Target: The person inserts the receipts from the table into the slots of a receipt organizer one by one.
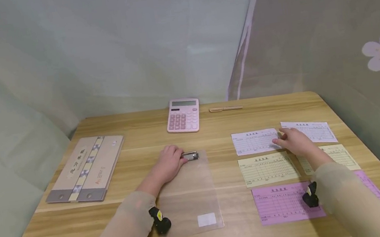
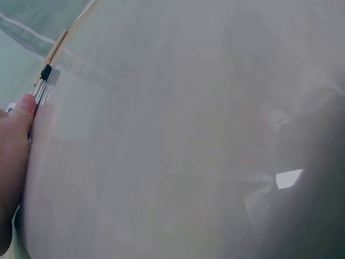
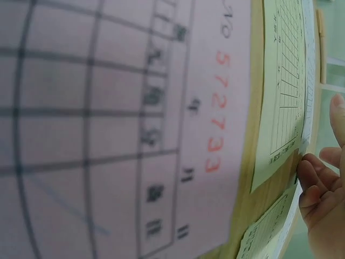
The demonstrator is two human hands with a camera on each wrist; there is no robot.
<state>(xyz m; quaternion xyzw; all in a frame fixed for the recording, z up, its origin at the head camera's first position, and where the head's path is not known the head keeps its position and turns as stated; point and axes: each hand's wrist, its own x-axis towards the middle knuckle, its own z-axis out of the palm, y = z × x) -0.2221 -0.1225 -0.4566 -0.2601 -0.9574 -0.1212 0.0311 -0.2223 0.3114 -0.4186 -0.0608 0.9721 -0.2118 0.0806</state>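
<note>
My left hand [image 1: 170, 163] is at the top left corner of a clear plastic clip folder [image 1: 189, 197], gripping it beside the metal clip [image 1: 190, 156]. In the left wrist view the thumb [image 2: 26, 107] lies against that clip. My right hand [image 1: 295, 142] is over the gap between two white printed slips, its thumb at the right end of the left white slip [image 1: 254, 142]. The right wrist view shows its thumb [image 3: 338, 116] apart from loosely bent fingers; contact with paper cannot be made out.
The other white slip [image 1: 314, 131] is at the back right. Yellow slips [image 1: 267, 169] and pink slips [image 1: 286, 203] lie in rows nearer me. A pink calculator [image 1: 183, 115] and a pen [image 1: 226, 108] are at the back. A banded beige accordion file [image 1: 86, 169] lies at left.
</note>
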